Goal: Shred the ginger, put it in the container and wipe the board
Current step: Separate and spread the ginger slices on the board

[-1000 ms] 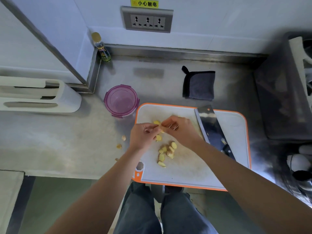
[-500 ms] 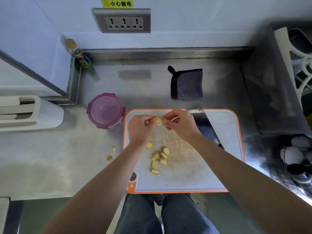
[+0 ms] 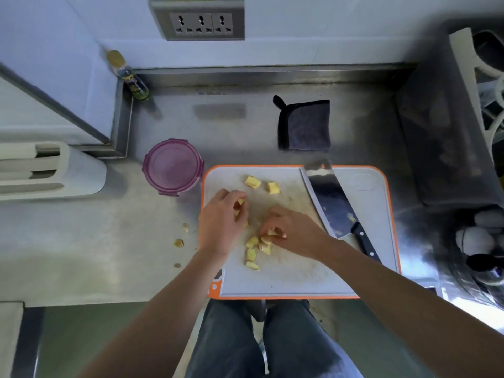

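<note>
Gathering step: left hand (image 3: pixel 222 222) and right hand (image 3: pixel 293 231) fingers pinch ginger pieces (image 3: pixel 252 242); next, transfer to container (image 3: pixel 173 166).

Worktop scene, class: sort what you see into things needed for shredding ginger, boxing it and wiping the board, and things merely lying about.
Needed:
ginger pieces
cutting board
cleaver
purple container
grey cloth
left hand
right hand

Lying about:
small bottle
white knife holder
wall sockets
dish rack
</note>
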### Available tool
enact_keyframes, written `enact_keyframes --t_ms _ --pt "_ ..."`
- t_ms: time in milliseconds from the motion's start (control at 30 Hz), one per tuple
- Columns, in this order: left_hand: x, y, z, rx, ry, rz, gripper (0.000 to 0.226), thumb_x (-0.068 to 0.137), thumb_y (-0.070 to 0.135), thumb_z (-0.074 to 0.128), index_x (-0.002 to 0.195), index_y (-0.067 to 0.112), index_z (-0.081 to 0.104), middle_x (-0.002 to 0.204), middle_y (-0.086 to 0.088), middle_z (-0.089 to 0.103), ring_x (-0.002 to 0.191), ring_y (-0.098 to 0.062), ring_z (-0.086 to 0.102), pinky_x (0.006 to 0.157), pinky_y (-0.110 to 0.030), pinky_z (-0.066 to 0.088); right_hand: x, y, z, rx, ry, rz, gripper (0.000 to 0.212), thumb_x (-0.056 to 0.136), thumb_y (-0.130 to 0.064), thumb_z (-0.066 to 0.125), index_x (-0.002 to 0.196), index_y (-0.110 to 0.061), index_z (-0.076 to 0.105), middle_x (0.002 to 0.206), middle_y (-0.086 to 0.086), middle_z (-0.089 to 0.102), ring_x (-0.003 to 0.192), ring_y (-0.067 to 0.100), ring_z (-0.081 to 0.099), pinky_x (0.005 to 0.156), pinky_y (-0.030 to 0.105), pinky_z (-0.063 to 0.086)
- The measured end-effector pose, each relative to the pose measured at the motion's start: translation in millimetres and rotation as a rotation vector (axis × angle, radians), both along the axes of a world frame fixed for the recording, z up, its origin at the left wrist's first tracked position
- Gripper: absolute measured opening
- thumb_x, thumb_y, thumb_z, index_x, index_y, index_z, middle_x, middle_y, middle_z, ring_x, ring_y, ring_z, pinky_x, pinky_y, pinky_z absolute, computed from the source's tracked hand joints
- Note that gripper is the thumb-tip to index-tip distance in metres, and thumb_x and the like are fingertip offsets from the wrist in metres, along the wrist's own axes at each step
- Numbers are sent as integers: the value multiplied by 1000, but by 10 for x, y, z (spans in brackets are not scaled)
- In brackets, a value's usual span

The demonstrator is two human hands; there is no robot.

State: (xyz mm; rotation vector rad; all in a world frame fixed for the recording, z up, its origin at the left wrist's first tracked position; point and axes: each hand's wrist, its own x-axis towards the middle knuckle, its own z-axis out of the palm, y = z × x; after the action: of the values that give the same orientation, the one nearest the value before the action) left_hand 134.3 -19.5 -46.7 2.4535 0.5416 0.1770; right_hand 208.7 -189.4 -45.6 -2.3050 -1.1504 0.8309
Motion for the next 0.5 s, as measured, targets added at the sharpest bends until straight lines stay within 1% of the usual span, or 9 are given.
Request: enact_keyframes --t_ms 33,100,133,200,267,300,367,433,500 --pt "-80 -3 -14 5 9 -17 15 86 18 67 100 18 71 81 2 59 58 -9 44 54 -23 35 6 3 5 -5 -9 9 9 83 -21 67 91 -21 70 94 -13 43 72 7 42 66 23 40" --pt "-205 5 -18 2 25 -39 13 85 18 67 98 17 71 80 3 60 57 -7 41 52 -24 38 27 10 16 -6 6 -5 5 81 -21 68 85 -21 66 92 -12 43 70 7 42 65 22 35" --pt "-257 11 -15 -7 27 -50 10 85 18 68 95 17 70 79 4 60 56 -5 41 52 -23 39 36 9 24 15 31 -50 7 79 -19 69 81 -22 63 88 -12 44 67 7 43 65 22 35" --pt "-360 13 -16 -29 27 -104 7 85 17 68 91 19 69 79 6 61 55 -4 43 52 -20 39 59 -11 34 89 96 -215 15 77 -14 69 75 -23 58 79 -12 51 64 3 46 63 21 39" --pt "-458 -15 -18 -40 60 -195 9 86 20 68 94 21 69 81 7 64 57 -5 48 53 -25 44 68 -46 55 128 167 -381 10 79 -12 69 78 -19 61 75 -13 57 63 2 50 60 17 41" --pt "-499 -41 -18 -38 91 -232 11 87 22 66 98 22 68 82 7 64 59 -7 51 54 -26 46 64 -62 62 132 197 -431 7 80 -12 69 81 -17 63 76 -12 60 64 2 51 59 15 42" --pt "-555 -101 -29 -30 131 -255 17 89 27 64 106 25 67 82 8 63 61 -7 49 56 -27 47 54 -102 41 122 225 -467 9 82 -13 69 89 -17 67 80 -9 64 68 2 53 60 15 44" --pt "-577 -147 -40 -27 127 -217 20 90 28 63 109 25 66 81 8 62 62 -7 49 57 -30 50 48 -151 -1 106 206 -476 15 83 -15 69 97 -20 70 85 -10 66 74 3 56 66 17 46" --pt "-571 -176 -35 -26 122 -174 20 91 28 62 109 23 66 83 7 63 63 -7 50 59 -32 52 46 -195 -22 94 167 -461 14 83 -15 69 95 -23 72 85 -11 68 75 1 58 67 15 47"
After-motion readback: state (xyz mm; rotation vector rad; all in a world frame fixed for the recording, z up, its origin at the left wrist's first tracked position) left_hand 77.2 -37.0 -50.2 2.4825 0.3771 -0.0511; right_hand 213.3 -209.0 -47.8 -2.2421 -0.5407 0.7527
